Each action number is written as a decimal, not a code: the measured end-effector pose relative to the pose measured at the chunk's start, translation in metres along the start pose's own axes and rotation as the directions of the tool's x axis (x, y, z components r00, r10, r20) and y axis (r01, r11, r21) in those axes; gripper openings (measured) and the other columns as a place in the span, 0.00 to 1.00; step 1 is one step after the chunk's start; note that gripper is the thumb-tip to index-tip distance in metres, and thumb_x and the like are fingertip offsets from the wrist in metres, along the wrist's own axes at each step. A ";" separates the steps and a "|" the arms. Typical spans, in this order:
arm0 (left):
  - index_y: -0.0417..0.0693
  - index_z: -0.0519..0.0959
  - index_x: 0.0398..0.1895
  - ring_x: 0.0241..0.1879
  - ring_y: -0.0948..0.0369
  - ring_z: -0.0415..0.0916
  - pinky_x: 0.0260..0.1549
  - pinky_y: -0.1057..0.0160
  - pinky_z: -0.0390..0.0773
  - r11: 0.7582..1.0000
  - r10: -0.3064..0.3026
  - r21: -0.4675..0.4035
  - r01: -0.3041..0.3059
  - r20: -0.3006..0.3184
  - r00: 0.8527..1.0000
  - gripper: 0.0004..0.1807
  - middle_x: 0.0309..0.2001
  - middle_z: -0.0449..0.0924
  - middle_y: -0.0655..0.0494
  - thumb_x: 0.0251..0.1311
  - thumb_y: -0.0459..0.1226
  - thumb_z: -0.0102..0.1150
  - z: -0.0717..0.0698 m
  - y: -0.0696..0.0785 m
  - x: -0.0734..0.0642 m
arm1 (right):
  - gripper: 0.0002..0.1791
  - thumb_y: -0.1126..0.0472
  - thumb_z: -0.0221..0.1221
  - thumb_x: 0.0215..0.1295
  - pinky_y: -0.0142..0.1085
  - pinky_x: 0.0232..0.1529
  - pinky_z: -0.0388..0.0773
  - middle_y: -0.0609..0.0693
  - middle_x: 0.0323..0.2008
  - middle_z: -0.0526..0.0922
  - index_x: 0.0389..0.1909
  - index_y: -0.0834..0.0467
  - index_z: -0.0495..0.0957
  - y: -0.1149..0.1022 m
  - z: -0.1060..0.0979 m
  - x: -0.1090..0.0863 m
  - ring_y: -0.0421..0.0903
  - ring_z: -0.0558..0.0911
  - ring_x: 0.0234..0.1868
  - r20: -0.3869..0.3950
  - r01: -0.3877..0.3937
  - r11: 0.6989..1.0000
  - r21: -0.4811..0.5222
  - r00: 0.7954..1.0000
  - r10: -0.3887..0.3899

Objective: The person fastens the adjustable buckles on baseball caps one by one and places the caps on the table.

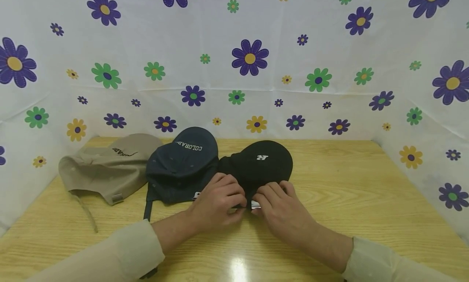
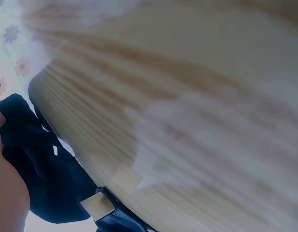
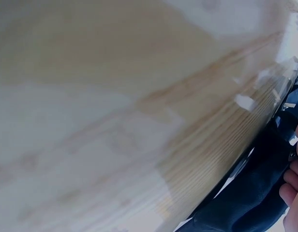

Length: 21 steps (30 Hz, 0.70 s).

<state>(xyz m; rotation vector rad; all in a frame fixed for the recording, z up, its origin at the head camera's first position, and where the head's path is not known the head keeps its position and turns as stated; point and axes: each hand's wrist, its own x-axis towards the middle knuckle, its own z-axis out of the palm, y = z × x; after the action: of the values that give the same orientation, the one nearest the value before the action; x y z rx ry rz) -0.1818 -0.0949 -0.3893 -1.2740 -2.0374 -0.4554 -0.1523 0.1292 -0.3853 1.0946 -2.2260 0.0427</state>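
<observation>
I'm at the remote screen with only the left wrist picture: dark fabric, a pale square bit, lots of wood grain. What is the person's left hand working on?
Observer: The head view shows the left hand at the near edge of a black cap with a white letter on it.

Visitor: Oh, a cap! Is everything on that table dark, like my picture?

Observer: No. A beige cap lies at the left end of a row of three.

Visitor: And what is the other hand up to?

Observer: The right hand holds the black cap's near edge too, its fingers beside a shiny silver piece.
</observation>
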 end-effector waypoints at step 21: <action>0.55 0.80 0.26 0.39 0.62 0.73 0.44 0.61 0.71 0.998 -0.055 -0.033 0.057 0.065 0.996 0.10 0.32 0.79 0.63 0.46 0.40 0.75 -0.001 0.001 0.000 | 0.13 0.50 0.62 0.67 0.45 0.46 0.66 0.48 0.40 0.78 0.40 0.57 0.79 -0.001 0.002 0.000 0.47 0.74 0.44 0.009 0.003 1.000 -0.004 1.000 -0.003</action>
<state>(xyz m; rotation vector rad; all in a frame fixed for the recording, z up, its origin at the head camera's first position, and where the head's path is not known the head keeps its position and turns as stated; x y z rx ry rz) -0.1808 -0.0952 -0.3884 -1.2702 -2.1315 -0.4839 -0.1525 0.1277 -0.3872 1.0980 -2.2310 0.0319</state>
